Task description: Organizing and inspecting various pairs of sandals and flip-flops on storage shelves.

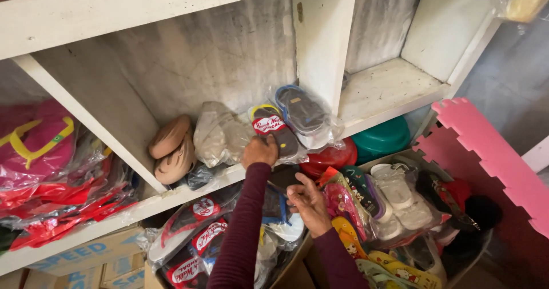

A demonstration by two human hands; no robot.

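Bagged sandal pair (273,128) stands on the white shelf (171,194), between a clear-bagged pale pair (220,134) and a blue-strapped pair (302,113). My left hand (260,150) grips its lower edge, fingers curled; my right hand (309,202) hovers spread above the box of sandals (286,266). Placing step, I judge; next needs seating it upright, then letting go.

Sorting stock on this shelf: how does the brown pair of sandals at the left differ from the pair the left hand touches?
The brown sandals lie bare, with no wrapping; the bagged sandals under the left hand sit in clear plastic. The brown sandals are one plain tan colour; the bagged sandals show dark soles, a yellow strap and a red label. Both stand on edge on the same white shelf.
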